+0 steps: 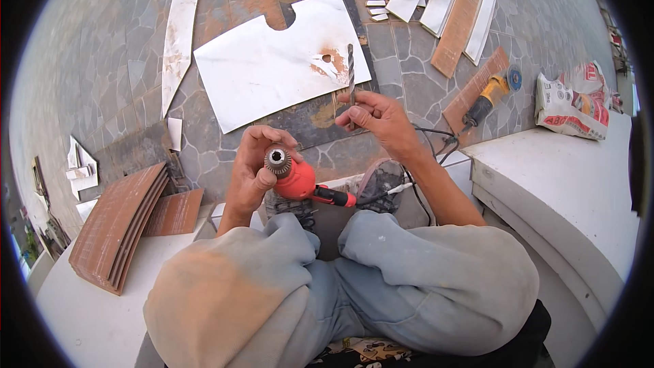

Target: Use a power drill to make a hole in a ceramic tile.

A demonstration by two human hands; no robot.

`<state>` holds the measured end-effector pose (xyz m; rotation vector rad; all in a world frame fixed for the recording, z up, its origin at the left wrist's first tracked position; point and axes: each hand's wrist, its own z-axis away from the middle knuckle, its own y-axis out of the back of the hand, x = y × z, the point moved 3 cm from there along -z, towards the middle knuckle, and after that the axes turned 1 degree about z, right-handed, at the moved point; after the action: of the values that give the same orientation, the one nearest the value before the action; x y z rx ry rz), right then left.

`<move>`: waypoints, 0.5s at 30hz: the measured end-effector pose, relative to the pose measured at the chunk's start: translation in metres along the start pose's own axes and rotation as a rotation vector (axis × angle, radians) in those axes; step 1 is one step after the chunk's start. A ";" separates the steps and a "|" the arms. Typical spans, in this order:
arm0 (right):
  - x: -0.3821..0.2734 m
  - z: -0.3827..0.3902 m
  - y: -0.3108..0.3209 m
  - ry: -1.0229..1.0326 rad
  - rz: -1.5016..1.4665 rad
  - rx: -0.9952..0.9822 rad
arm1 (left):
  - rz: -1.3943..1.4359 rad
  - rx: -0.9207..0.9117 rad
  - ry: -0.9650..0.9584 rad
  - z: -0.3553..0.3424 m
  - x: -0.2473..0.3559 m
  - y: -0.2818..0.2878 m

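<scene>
My left hand [252,167] grips the front of a red power drill [300,180], fingers wrapped near its metal chuck [277,161], which faces up toward me. My right hand [378,117] pinches a long twisted drill bit [351,71] by its lower end and holds it upright, a little right of and above the chuck. The bit does not touch the drill. A black cord runs from the drill's rear toward the right. My knees in grey trousers fill the lower picture.
A large white tile [272,68] with a notch and a small hole lies on the stone floor ahead. A stack of brown tiles [119,225] sits left, tile strips [449,0] at the top right. A yellow angle grinder [490,95], a printed sack [572,102] and a white ledge [565,184] are right.
</scene>
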<state>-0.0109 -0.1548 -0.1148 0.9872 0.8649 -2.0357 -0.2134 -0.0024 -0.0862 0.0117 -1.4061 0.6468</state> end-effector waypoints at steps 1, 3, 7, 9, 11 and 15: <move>-0.024 0.004 -0.017 0.059 -0.022 -0.031 | -0.001 -0.003 0.001 -0.002 0.000 0.001; -0.057 0.009 -0.050 0.146 -0.034 -0.101 | 0.031 -0.062 0.010 -0.001 -0.003 0.005; -0.081 0.005 -0.088 0.258 -0.007 -0.228 | 0.124 0.022 0.090 0.000 -0.009 0.004; -0.079 0.003 -0.092 0.228 0.020 -0.239 | 0.112 0.059 0.037 -0.002 -0.002 -0.005; -0.068 0.001 -0.092 0.152 0.134 -0.278 | 0.100 0.099 -0.014 -0.004 0.001 -0.004; -0.071 -0.005 -0.092 0.232 0.224 -0.244 | -0.020 0.047 -0.016 -0.005 0.000 -0.001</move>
<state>-0.0506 -0.0814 -0.0346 1.1398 1.0454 -1.6071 -0.2083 -0.0018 -0.0868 0.0681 -1.4043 0.6643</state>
